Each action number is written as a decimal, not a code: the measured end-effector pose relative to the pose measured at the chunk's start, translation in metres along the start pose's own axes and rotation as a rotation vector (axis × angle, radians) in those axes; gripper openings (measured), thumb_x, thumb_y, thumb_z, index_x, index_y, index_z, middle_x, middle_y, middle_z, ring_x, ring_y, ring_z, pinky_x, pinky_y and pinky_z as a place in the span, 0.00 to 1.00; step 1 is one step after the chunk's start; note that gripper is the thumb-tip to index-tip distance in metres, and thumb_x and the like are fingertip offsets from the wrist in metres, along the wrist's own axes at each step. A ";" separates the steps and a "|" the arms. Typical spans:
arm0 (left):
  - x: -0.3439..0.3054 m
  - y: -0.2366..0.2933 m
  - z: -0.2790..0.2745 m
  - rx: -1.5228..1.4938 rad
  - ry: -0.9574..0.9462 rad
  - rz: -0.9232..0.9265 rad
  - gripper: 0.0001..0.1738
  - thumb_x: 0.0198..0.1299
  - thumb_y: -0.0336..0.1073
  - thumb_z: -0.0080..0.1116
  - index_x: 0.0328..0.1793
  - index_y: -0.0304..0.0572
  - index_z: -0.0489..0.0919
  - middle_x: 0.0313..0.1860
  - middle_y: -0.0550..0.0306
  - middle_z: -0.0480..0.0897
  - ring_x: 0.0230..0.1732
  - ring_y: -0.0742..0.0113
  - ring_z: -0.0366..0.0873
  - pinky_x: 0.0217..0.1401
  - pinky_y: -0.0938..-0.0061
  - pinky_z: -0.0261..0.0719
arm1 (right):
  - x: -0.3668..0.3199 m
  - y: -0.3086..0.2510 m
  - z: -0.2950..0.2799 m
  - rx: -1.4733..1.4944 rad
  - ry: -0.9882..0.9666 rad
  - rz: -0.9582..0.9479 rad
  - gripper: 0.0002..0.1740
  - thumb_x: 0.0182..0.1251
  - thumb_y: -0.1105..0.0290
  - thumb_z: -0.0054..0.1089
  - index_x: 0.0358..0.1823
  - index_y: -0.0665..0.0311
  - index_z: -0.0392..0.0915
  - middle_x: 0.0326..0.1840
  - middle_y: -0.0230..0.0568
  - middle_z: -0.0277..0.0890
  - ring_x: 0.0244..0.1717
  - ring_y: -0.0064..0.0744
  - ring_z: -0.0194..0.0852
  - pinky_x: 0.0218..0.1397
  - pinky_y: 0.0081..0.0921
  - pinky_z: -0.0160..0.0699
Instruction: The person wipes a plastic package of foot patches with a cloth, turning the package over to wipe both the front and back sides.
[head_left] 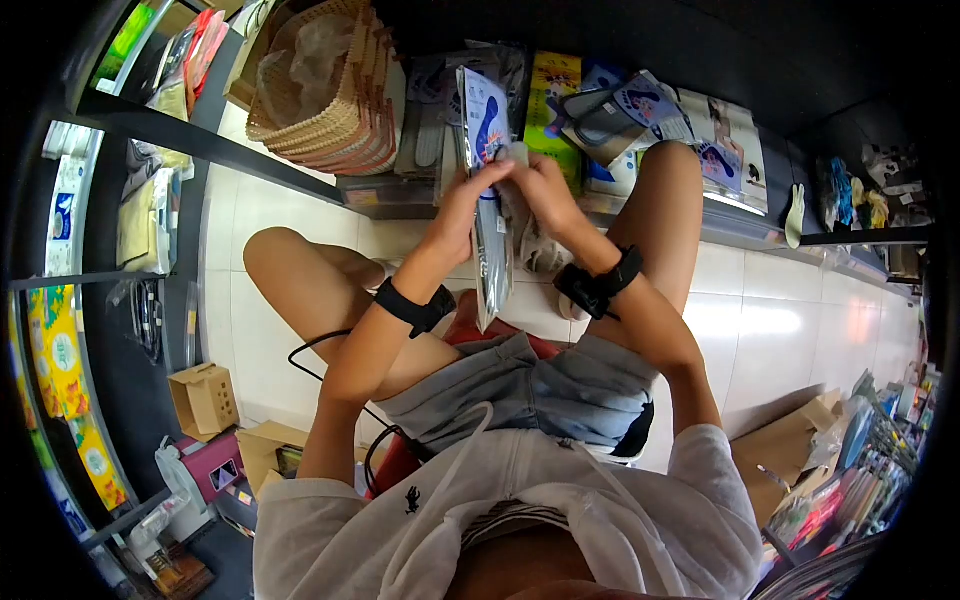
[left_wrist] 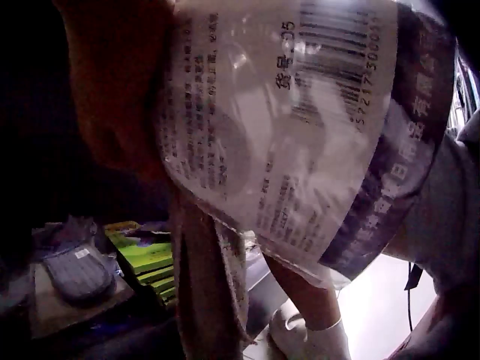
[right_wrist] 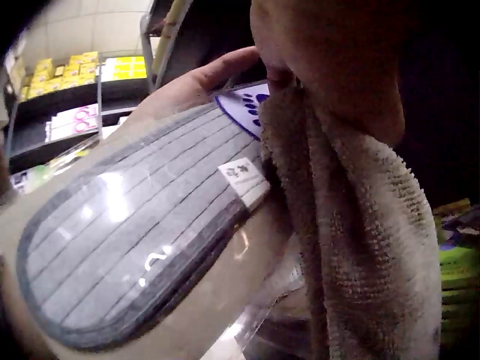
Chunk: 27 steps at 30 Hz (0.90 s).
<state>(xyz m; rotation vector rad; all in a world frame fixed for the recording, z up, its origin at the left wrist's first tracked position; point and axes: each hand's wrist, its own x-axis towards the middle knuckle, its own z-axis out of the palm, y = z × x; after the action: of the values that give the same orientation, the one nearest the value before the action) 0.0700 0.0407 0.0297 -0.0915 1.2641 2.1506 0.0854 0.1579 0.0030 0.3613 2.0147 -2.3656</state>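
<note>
Two hands [head_left: 466,198] [head_left: 545,190] pinch glossy insole packet [head_left: 491,255], terry cloth [right_wrist: 360,225].

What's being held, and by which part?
A clear plastic packet of grey insoles, upper part pinched by left hand and right hand, which also grips a beige towel.

This is looking like a small shop: dark metal shelves [head_left: 150,125] are lining a white tiled floor [head_left: 790,330] and carrying packaged insoles [head_left: 640,110], stacked woven baskets [head_left: 330,95] and yellow packets [head_left: 55,350]. Cardboard boxes [head_left: 205,398] are sitting on the floor, and a barcode label [left_wrist: 337,52] is showing on a clear packet [left_wrist: 285,165].
</note>
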 end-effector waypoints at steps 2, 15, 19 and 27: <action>-0.002 0.001 0.001 0.163 -0.083 0.009 0.16 0.48 0.38 0.55 0.43 0.43 0.72 0.35 0.62 0.73 0.36 0.73 0.71 0.41 0.76 0.69 | 0.002 -0.006 -0.007 0.051 0.014 0.043 0.15 0.53 0.64 0.48 0.32 0.72 0.72 0.30 0.36 0.71 0.29 0.24 0.66 0.33 0.20 0.65; 0.006 -0.014 -0.004 0.671 -0.238 0.244 0.41 0.34 0.31 0.67 0.58 0.41 0.58 0.47 0.55 0.71 0.48 0.65 0.69 0.48 0.73 0.70 | -0.031 -0.047 -0.014 0.095 -0.290 -0.176 0.10 0.50 0.73 0.50 0.35 0.70 0.70 0.32 0.33 0.71 0.34 0.20 0.65 0.38 0.18 0.64; 0.003 -0.019 -0.006 0.771 -0.174 0.275 0.39 0.35 0.31 0.67 0.57 0.40 0.60 0.47 0.55 0.71 0.48 0.66 0.69 0.48 0.74 0.69 | -0.034 -0.049 -0.017 -0.060 -0.339 -0.225 0.10 0.51 0.72 0.51 0.34 0.70 0.70 0.30 0.33 0.71 0.32 0.18 0.64 0.35 0.17 0.65; -0.001 0.003 -0.012 0.162 -0.310 0.218 0.31 0.38 0.28 0.55 0.54 0.37 0.64 0.46 0.51 0.72 0.47 0.64 0.70 0.51 0.73 0.65 | -0.027 -0.026 -0.007 -0.174 -0.255 -0.273 0.10 0.51 0.69 0.49 0.28 0.71 0.71 0.19 0.37 0.68 0.23 0.20 0.64 0.26 0.22 0.64</action>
<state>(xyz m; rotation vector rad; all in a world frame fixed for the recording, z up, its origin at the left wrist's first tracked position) 0.0661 0.0297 0.0254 0.4498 1.3036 2.1268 0.1086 0.1655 0.0327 -0.2218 2.2385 -2.2062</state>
